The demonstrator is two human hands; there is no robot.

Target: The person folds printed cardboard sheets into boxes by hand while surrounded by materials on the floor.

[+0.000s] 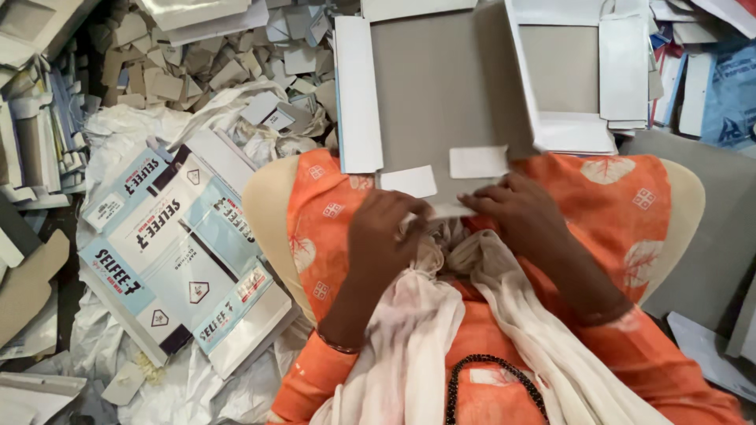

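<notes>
Seated amid cardboard scraps, a person's left hand (pixel 386 236) and right hand (pixel 516 208) pinch a white paper strip (pixel 450 210) against the near edge of a grey board (pixel 441 86) on the lap; two white tabs (pixel 479 161) already sit pasted, side flaps folded.

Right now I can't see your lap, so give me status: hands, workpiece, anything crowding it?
Left hand and right hand both pinching near edge of flat grey cardboard sheet with white flaps. Printed blue-white flattened cartons lie left, clear.
</notes>
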